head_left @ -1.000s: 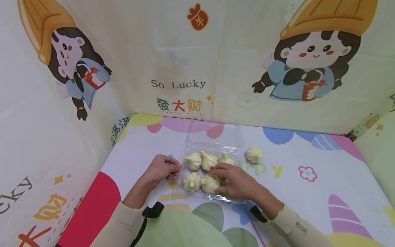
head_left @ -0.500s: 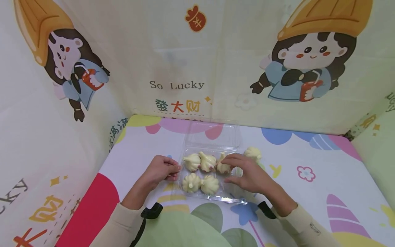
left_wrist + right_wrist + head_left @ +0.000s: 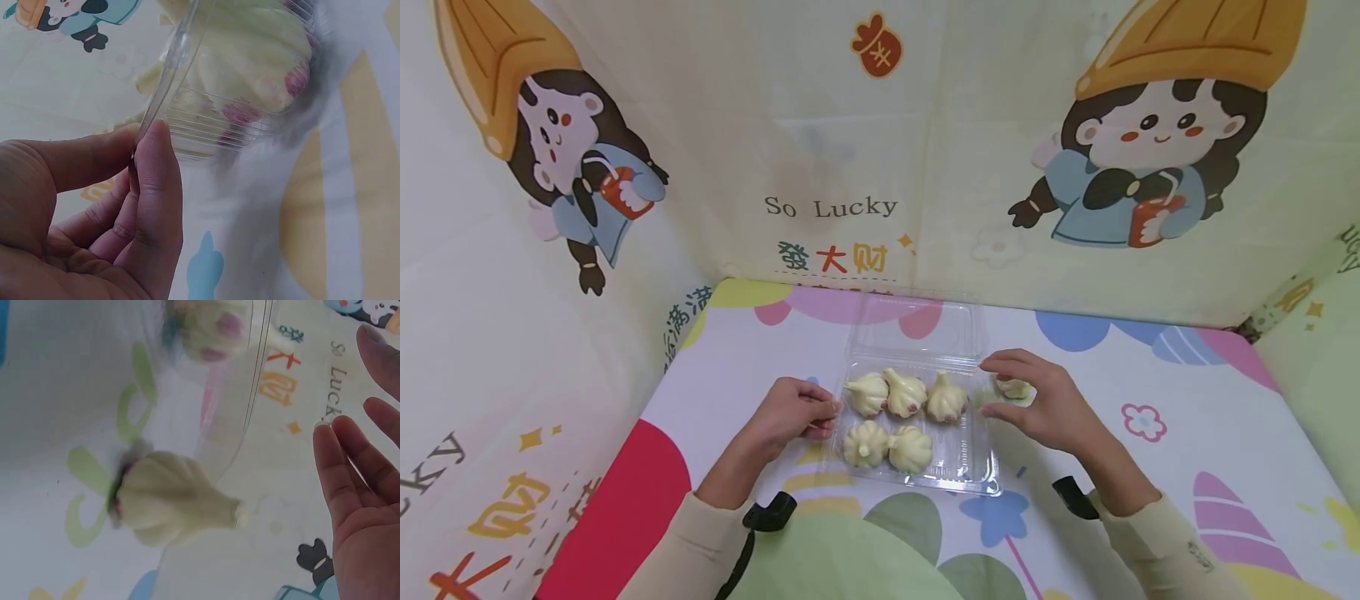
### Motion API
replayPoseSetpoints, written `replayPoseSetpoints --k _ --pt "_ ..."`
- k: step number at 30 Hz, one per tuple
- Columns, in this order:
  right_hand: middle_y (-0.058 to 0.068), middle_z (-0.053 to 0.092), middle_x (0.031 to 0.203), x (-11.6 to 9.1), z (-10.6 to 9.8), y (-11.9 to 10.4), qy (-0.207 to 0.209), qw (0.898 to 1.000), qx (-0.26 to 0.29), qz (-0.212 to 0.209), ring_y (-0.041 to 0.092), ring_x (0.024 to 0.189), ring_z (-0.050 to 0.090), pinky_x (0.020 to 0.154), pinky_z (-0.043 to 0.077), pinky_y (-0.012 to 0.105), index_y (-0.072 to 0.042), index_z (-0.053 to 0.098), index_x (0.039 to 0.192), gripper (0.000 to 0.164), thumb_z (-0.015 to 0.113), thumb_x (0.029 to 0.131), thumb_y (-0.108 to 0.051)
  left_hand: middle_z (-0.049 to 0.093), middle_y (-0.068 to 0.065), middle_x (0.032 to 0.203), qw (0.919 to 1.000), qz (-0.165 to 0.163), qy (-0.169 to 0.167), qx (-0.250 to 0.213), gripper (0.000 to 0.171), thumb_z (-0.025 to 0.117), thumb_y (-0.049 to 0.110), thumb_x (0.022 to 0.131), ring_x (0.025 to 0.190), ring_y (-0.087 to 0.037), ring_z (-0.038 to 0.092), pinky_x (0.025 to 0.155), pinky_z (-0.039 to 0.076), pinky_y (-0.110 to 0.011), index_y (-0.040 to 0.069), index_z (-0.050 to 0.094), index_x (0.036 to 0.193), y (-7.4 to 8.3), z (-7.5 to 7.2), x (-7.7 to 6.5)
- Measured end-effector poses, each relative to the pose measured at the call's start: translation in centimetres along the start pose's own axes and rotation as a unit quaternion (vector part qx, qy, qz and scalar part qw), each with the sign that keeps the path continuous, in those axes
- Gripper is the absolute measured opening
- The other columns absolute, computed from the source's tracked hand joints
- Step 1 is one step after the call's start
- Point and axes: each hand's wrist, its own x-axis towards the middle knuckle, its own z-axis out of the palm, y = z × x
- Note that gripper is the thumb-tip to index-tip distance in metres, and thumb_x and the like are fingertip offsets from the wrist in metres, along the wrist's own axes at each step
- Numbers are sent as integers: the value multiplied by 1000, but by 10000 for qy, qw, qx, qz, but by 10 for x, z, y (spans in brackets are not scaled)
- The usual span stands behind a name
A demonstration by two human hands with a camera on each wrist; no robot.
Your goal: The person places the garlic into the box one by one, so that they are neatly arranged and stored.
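Observation:
My left hand [image 3: 790, 412] pinches the left rim of a clear plastic clamshell box [image 3: 976, 471]. In the left wrist view, thumb and fingertips meet on the thin plastic edge [image 3: 167, 78]. Inside the box lie garlic bulbs, three in the far row, such as the bulb [image 3: 947, 398] at its right end, and two in the near row. My right hand [image 3: 1048, 404] hovers right of the box, thumb and fingers spread with nothing between them. Beyond it, a loose garlic bulb [image 3: 1015, 388] sits on the table, partly hidden by the hand; the right wrist view shows that bulb [image 3: 169, 499] whole, apart from the fingers.
The box's transparent lid [image 3: 917, 329] lies folded back towards the rear wall. A patterned cloth [image 3: 1150, 475] covers the table. Printed sheets [image 3: 955, 167] rise at the back and sides. The near right part of the box holds no bulb.
From over the near row of bulbs, my right hand has moved right and away, out of the box to beside the loose bulb. My left hand stays at the box's rim.

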Motion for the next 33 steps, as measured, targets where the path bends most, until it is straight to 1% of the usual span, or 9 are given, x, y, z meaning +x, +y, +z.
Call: replayPoseSetpoints --k 3,6,10,14,17,20,24,28,33 --pt "5 74 122 -2 -4 6 84 9998 -117 101 30 95 75 85 65 43 -13 75 121 56 97 69 -8 70 -7 74 10000 9 3 -6 16 72 5 96 62 -10 67 61 64 -24 -9 68 103 0 0 0" --pt "4 74 121 -3 -8 13 174 9996 -155 181 29 100 73 91 61 25 -14 76 119 55 97 69 -9 70 -7 74 10000 21 -9 -8 16 72 5 96 62 -10 67 61 64 -25 -9 68 102 1 0 1" --pt "6 74 120 -5 -10 24 344 9991 -157 216 30 110 69 99 40 0 -11 76 119 56 98 67 -8 70 -8 75 10000 21 -20 -25 16 72 5 96 63 -11 67 62 64 -25 -10 68 103 1 0 1" --pt "10 73 122 -8 -10 36 394 9985 -208 307 34 117 65 103 31 -3 -7 75 120 59 97 66 -6 70 -7 74 10000 4 -18 -79 17 73 5 95 63 -11 67 62 64 -25 -10 68 103 0 -1 0" --pt "12 71 125 -9 -10 45 299 9979 -370 443 36 120 64 105 37 5 -6 73 123 61 97 67 -7 69 -7 73 9999 24 -60 -94 18 72 5 96 62 -11 67 61 64 -24 -10 68 104 0 -1 0" --pt "14 69 129 -10 -9 54 135 9971 -452 595 39 125 62 108 46 27 -6 71 126 63 96 68 -7 69 -6 72 9999 20 -68 -92 18 73 5 96 62 -11 66 60 64 -24 -10 67 104 -1 -1 0" --pt "17 67 132 -10 -9 63 -90 9963 -399 752 42 128 59 106 48 56 -4 69 128 63 95 70 -6 68 -7 72 10000 -25 -16 -67 18 73 6 96 61 -11 66 60 64 -25 -9 67 103 -2 -1 -1" --pt "20 65 134 -9 -9 70 -253 9953 -223 907 46 128 58 106 49 66 -1 67 130 64 93 72 -5 68 -7 72 10000 5 -49 -37 18 73 6 96 61 -11 66 60 63 -25 -9 67 104 -1 -1 -1" --pt "22 62 137 -8 -7 76 -499 9923 133 1125 44 128 58 108 51 63 0 65 132 63 92 75 -2 68 -7 72 10000 47 -58 -41 19 73 6 96 61 -11 66 60 63 -24 -10 68 104 -1 1 0"
